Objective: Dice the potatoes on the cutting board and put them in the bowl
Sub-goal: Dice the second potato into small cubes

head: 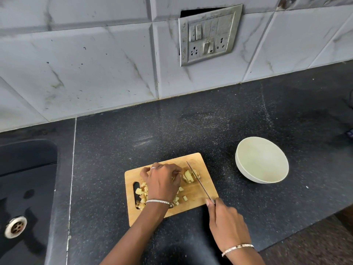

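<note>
Mid-cut: potato on the cutting board (193,194), bowl (261,161) standing off to its right.

Far left, a dark sink (28,169) with a metal drain (15,227), set into the black speckled counter (172,131). On the board's left end lies a heap of diced pieces (139,191), partly hidden under the left hand (163,180), which curls its fingers down over the uncut potato piece (189,175) and holds it steady; ring and bangle are visible. The knife (198,182) blade rests on that piece, just right of the fingers. Right hand (227,224) is wrapped round the handle, forefinger along the spine. The white bowl sits on the counter, apart from the board. On the tiled wall (95,64) above, a grimy switch plate (208,35); any print too small to read.
</note>
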Motion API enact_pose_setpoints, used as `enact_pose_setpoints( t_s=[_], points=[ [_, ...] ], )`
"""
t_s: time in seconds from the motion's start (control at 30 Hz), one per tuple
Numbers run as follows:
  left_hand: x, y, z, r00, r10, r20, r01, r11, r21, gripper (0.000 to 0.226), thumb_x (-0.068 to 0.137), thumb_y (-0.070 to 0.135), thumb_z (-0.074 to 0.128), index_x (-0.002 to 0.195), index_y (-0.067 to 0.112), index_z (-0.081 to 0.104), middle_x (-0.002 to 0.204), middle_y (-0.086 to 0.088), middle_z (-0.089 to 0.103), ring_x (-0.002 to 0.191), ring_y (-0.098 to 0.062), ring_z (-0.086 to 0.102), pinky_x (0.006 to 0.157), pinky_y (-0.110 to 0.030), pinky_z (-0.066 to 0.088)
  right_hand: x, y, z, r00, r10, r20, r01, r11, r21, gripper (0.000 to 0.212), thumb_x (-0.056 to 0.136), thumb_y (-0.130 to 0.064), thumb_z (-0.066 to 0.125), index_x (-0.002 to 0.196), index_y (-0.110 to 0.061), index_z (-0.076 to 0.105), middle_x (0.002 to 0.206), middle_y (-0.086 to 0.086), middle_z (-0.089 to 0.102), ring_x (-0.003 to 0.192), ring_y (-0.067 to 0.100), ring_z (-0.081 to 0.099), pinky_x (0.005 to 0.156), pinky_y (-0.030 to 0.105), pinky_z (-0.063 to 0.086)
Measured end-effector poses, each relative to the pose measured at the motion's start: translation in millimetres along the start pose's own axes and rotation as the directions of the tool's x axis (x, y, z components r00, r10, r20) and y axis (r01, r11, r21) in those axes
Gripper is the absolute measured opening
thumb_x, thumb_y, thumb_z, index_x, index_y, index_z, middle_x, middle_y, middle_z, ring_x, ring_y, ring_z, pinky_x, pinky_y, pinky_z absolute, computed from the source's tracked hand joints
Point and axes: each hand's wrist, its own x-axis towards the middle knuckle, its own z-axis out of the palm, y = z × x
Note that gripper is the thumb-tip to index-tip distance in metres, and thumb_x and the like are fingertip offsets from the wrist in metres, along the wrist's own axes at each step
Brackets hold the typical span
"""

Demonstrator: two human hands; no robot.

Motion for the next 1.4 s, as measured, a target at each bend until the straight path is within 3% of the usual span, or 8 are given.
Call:
enact_pose_setpoints(
  t_s=[0.1, 0.3, 0.47, 0.8, 1.0, 1.2, 1.3, 1.4],
  points=[
    [-1.0, 0.5, -0.1, 1.0, 0.006, -0.003, -0.006, 1.0, 0.007, 0.021, 0.086, 0.03, 0.058, 0.099, 0.043, 0.068, 0.091, 0.022, 0.069, 0.108, -0.008, 0.049, 0.096, -0.04, 0.017, 1.4, 1.4, 4.3, 1.0, 0.003, 0.02, -0.003, 1.0, -0.005, 0.048, 0.098, -0.057, 0.015, 0.113, -0.028, 0.049, 0.095, 0.003, 0.068, 0.094, 0.032, 0.066, 0.071, 0.041, 0.048],
    [0.4, 1.5, -2.5, 0.999, 0.012, -0.032, -0.012, 1.0, -0.001, 0.025, 0.085, 0.023, 0.056, 0.095, 0.042, 0.068, 0.09, 0.02, 0.068, 0.103, -0.009, 0.052, 0.093, -0.04, 0.018, -1.8, 5.3, 15.1, 0.994, -0.046, 0.102, 0.035, 0.994, 0.108, 0.058, 0.085, -0.07, 0.004, 0.088, -0.028, 0.044, 0.082, 0.0, 0.064, 0.086, 0.03, 0.064, 0.07, 0.044, 0.049],
    [3.4, -1.6, -7.1, 0.997, 0.006, -0.081, -0.011, 0.998, -0.058, 0.026, 0.087, 0.02, 0.056, 0.095, 0.041, 0.069, 0.092, 0.019, 0.069, 0.102, -0.01, 0.054, 0.09, -0.038, 0.019, -9.7, -2.7, 15.4, 0.978, -0.115, 0.171, 0.087, 0.983, 0.163, 0.046, 0.093, -0.066, 0.015, 0.078, -0.028, 0.037, 0.073, -0.004, 0.056, 0.084, 0.025, 0.062, 0.072, 0.043, 0.048],
    [10.8, 14.1, -3.5, 0.993, 0.051, -0.105, -0.061, 0.994, -0.092, 0.03, 0.086, 0.016, 0.056, 0.1, 0.04, 0.067, 0.094, 0.019, 0.068, 0.099, -0.009, 0.054, 0.086, -0.035, 0.018, -18.8, 8.6, -8.4, 0.999, 0.018, 0.046, -0.023, 0.994, 0.11, 0.041, 0.095, -0.063, 0.015, 0.085, -0.028, 0.034, 0.079, 0.0, 0.057, 0.091, 0.029, 0.063, 0.068, 0.041, 0.044],
    [11.3, 23.3, 4.2, 0.997, 0.05, -0.054, -0.057, 0.989, -0.14, 0.032, 0.089, 0.012, 0.051, 0.102, 0.037, 0.066, 0.098, 0.019, 0.069, 0.102, -0.009, 0.056, 0.089, -0.038, 0.023, -22.5, 30.7, -4.8, 0.998, 0.02, 0.068, -0.035, 0.973, 0.228, 0.055, 0.088, -0.069, 0.015, 0.081, -0.025, 0.047, 0.077, -0.007, 0.065, 0.079, 0.012, 0.062, 0.073, 0.035, 0.05],
    [8.4, 9.4, -3.2, 0.999, 0.024, 0.04, -0.013, 0.965, -0.262, 0.013, 0.082, 0.052, 0.065, 0.092, 0.043, 0.066, 0.078, 0.028, 0.064, 0.096, -0.004, 0.058, 0.087, -0.04, 0.028, -21.0, 18.5, -7.0, 0.995, -0.034, 0.098, -0.007, 0.92, 0.391, 0.049, 0.092, -0.06, 0.029, 0.071, -0.026, 0.057, 0.072, -0.034, 0.06, 0.066, 0.004, 0.059, 0.066, 0.024, 0.044],
    [7.2, -1.0, -8.7, 0.996, 0.031, 0.089, -0.005, 0.96, -0.281, 0.025, 0.072, 0.063, 0.069, 0.09, 0.046, 0.065, 0.077, 0.03, 0.064, 0.095, -0.001, 0.057, 0.082, -0.039, 0.027, -18.9, 13.6, -6.7, 0.99, -0.054, 0.127, -0.01, 0.888, 0.459, 0.049, 0.096, -0.056, 0.036, 0.067, -0.023, 0.057, 0.06, -0.023, 0.06, 0.055, 0.004, 0.056, 0.059, 0.024, 0.042],
    [8.9, -11.1, -14.6, 0.994, 0.02, 0.103, 0.013, 0.951, -0.308, 0.019, 0.071, 0.057, 0.073, 0.087, 0.049, 0.065, 0.076, 0.03, 0.064, 0.095, -0.001, 0.057, 0.082, -0.039, 0.03, -17.5, 10.0, -5.6, 0.981, -0.079, 0.178, -0.035, 0.829, 0.558, 0.05, 0.095, -0.055, 0.04, 0.067, -0.019, 0.059, 0.047, -0.009, 0.053, 0.045, 0.005, 0.049, 0.052, 0.023, 0.037]
  ],
)
